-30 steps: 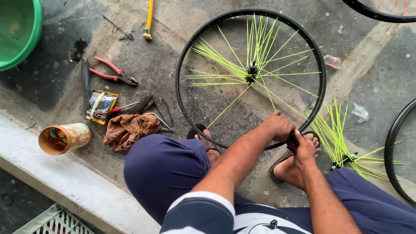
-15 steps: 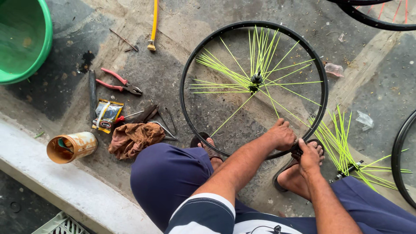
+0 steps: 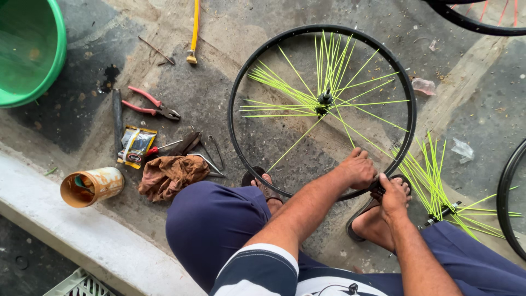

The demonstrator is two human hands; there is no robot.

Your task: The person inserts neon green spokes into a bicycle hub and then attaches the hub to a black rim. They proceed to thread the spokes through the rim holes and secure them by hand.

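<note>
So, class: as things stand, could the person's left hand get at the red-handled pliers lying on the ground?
Probably yes. The left hand rests on the black wheel rim, and the red-handled pliers lie in the open beyond the bent left knee. Nothing covers them, though it looks a long stretch.

Green basin (image 3: 27, 52) at ten o'clock cut by frame edge. Two wheels (image 3: 482, 16) cropped, one and four o'clock. Hands (image 3: 359, 170) hide rim section (image 3: 323, 28).
</note>
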